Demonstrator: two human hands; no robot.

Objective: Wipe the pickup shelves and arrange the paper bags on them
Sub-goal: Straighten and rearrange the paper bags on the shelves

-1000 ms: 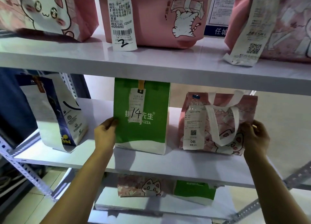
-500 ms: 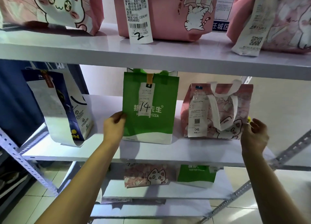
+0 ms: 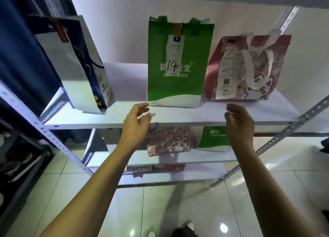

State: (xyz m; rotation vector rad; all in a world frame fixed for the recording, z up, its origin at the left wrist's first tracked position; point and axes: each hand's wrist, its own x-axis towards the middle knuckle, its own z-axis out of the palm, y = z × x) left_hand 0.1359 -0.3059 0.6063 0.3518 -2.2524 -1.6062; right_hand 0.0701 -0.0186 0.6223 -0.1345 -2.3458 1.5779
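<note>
Head view: we look down along two bare forearms toward a white shelf (image 3: 178, 120) on a metal rack. Our left hand (image 3: 136, 124) hovers just in front of the shelf's front edge, its grip wide, fingers loosely curled and holding nothing. Our right hand (image 3: 239, 123) hovers at the same height further right, its grip also wide and empty. Neither hand touches a bag. Three bags stand on the shelf. In the middle is a green bag (image 3: 178, 64), upright and facing us, with a white band along its base and a receipt (image 3: 174, 53) hanging down its front, marked "14" by hand. Just beside it on the right stands a pink bag (image 3: 277, 66) printed with a cartoon cat, white handles drooping over its front and a long white slip (image 3: 227, 71) with a QR code and "046". Well apart on the left, a blue and white bag (image 3: 78, 64) is turned at an angle and leans. On the shelf below, partly hidden by our arms, sit a second pink cat bag (image 3: 170, 141) and a second green bag (image 3: 211, 139). A dark blue curtain (image 3: 19, 59) hangs at far left. Glossy white floor tiles (image 3: 160, 210) reflect light below, and shoes (image 3: 190, 226) show at the bottom edge.
</note>
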